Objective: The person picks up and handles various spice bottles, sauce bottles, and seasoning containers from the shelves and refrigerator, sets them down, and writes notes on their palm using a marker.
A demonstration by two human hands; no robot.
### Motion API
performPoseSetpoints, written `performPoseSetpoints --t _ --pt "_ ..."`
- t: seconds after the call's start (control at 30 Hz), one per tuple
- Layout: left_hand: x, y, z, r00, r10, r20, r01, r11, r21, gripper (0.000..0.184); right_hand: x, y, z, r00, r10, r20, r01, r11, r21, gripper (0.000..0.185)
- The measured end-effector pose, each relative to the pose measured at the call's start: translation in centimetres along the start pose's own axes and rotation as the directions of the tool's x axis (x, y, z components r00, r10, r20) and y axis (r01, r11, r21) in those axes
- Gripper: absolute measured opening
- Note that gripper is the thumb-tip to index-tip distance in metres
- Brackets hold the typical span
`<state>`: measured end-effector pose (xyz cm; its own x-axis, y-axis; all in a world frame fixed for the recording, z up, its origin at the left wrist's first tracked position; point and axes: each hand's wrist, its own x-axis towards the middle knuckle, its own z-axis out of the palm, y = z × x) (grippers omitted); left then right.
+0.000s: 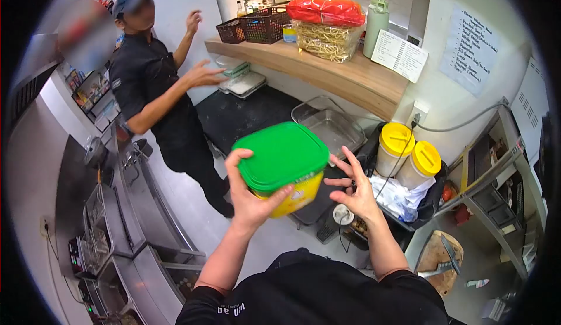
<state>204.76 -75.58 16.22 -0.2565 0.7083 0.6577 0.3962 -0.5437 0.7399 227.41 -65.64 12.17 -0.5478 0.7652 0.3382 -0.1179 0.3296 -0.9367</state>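
Note:
A yellow plastic tub [298,198] with a green lid [282,154] is held up in front of my chest, slightly tilted. My left hand [250,193] grips its left corner, thumb on the near side and fingers over the lid's edge. At the tub's right side, my right hand [353,187] has its fingers spread; the fingertips are close to the lid's corner, and I cannot tell whether they touch it. What the tub contains is hidden by the lid.
A co-worker [166,91] in dark clothes stands at the left, hands raised. Behind the tub are a black counter [263,111] and a clear tray [330,123]. A wooden shelf [362,91] holds baskets and bags. Yellow-lidded containers [397,141] stand right; a knife lies on a cutting board [433,258].

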Motion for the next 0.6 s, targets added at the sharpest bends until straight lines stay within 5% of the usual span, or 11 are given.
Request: performPoseSetpoints --t 0.1,0.23,0.37,0.47,0.53,0.6 --pt "5.6 -2.3 -1.1 0.959 0.144 -0.246 -0.092 0.973 0.213 0.077 3.9 3.0 -0.4 0.986 0.052 -0.157 -0.049 0.999 0.021 0.06" --pt "12.8 -6.0 -2.6 0.857 0.277 -0.435 -0.162 0.946 0.282 0.071 7.0 4.2 0.3 0.976 0.144 -0.162 -0.142 0.99 0.024 0.038" --pt "18.0 -9.5 -4.6 0.73 0.397 -0.556 -0.162 0.891 0.424 0.07 7.7 4.5 -0.4 0.974 0.144 -0.175 -0.173 0.97 -0.168 0.03" --pt "21.3 -12.7 -4.6 0.647 0.529 -0.549 -0.231 0.822 0.52 0.062 6.9 5.0 -2.4 0.927 0.243 -0.287 -0.279 0.956 -0.093 0.03" --pt "22.7 -14.4 -4.5 0.66 0.497 -0.563 -0.305 0.862 0.404 0.063 5.5 4.9 -3.4 0.863 0.288 -0.415 -0.336 0.941 -0.046 0.029" --pt "24.2 -15.7 -5.4 0.838 0.385 -0.387 -0.352 0.923 0.155 0.067 4.0 4.3 -4.1 0.803 0.315 -0.506 -0.348 0.937 0.032 0.028"
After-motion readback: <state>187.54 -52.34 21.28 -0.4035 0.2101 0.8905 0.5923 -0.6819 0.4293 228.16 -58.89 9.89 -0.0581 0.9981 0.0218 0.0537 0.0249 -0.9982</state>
